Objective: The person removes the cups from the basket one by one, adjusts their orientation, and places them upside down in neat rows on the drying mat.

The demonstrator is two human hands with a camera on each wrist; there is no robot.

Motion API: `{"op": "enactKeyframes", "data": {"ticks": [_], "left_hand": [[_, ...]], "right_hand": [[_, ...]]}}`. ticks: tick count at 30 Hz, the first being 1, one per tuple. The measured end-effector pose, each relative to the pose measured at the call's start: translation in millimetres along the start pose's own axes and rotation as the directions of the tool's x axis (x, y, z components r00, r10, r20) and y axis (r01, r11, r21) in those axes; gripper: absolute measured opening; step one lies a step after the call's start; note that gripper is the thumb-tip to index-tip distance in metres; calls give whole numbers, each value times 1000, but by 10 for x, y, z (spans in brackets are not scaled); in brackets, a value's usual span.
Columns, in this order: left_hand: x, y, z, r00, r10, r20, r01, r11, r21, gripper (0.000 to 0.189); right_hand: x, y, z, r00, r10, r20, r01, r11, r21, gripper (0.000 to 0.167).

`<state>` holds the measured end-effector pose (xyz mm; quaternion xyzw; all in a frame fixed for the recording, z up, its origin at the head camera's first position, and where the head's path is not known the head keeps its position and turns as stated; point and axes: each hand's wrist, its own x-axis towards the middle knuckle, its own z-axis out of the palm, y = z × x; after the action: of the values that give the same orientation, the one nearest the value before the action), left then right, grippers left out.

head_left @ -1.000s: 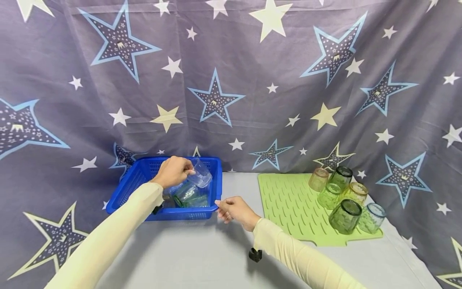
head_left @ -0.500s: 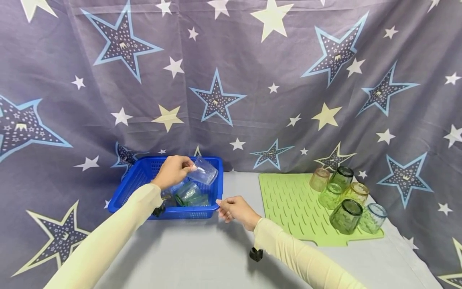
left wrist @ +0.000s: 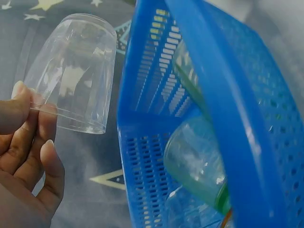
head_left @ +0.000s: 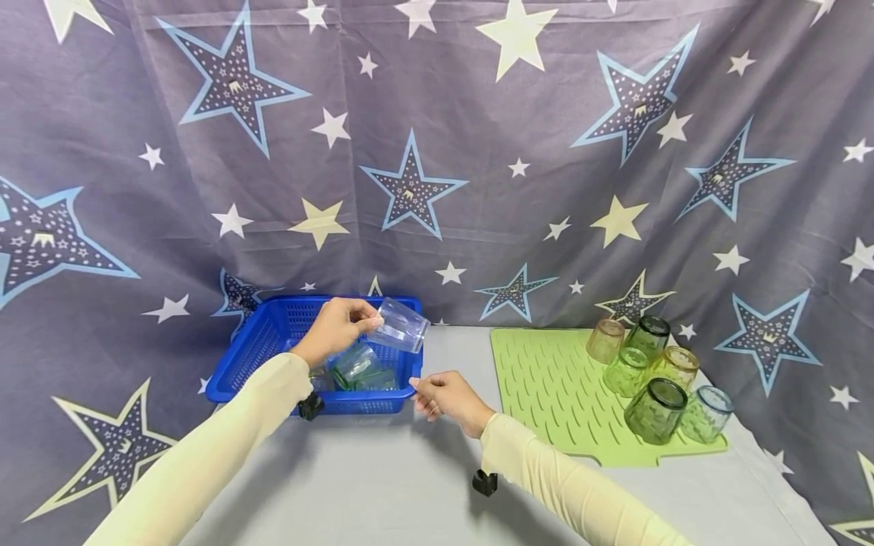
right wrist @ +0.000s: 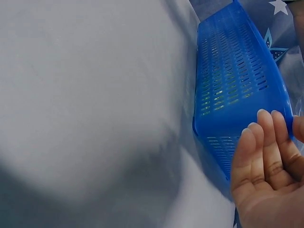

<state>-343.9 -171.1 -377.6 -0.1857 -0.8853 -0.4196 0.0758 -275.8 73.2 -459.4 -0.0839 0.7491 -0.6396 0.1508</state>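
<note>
My left hand [head_left: 341, 327] pinches a clear drinking glass [head_left: 401, 326] by its rim, thumb on one side and fingers on the other. The glass is tilted over the right part of the blue basket [head_left: 232, 364], its base toward the right. In the left wrist view, the held glass [left wrist: 73, 71] shows beside the basket wall. Inside the basket lie more glasses, one of them a green-tinted glass [head_left: 356, 362]; my left forearm hides some of its inside. At the basket's front right corner my right hand [head_left: 447, 398] pinches the rim between thumb and fingers.
To the right lies a green drying mat [head_left: 539, 379]. Several coloured glasses stand upside down at its right side, among them a dark green glass [head_left: 655, 409] and a pale blue glass [head_left: 706, 413]. A star-patterned curtain [head_left: 478, 250] hangs behind the table [head_left: 382, 485].
My left hand has lifted the clear glass a little and carried it rightward, toward the basket's right edge. My right hand has stayed at the basket corner.
</note>
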Motion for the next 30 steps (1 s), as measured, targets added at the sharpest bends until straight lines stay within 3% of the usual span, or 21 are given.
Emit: {"op": "enactKeyframes", "data": {"ticks": [5, 20, 26, 30], "left_hand": [[-41, 21, 35, 998, -52, 21, 53, 994, -93, 10], [-130, 35, 183, 995, -31, 91, 50, 974, -220, 11], [-153, 76, 232, 993, -32, 114, 59, 969, -241, 12], [-174, 105, 259, 992, -37, 119, 66, 966, -251, 12]], "right_hand": [[15, 5, -9, 1000, 0, -3, 0, 1000, 4, 38], [40, 80, -160, 999, -5, -42, 5, 1000, -11, 47], [62, 35, -213, 992, -60, -108, 71, 992, 107, 74], [82, -34, -227, 980, -123, -156, 154, 967, 204, 74]]}}
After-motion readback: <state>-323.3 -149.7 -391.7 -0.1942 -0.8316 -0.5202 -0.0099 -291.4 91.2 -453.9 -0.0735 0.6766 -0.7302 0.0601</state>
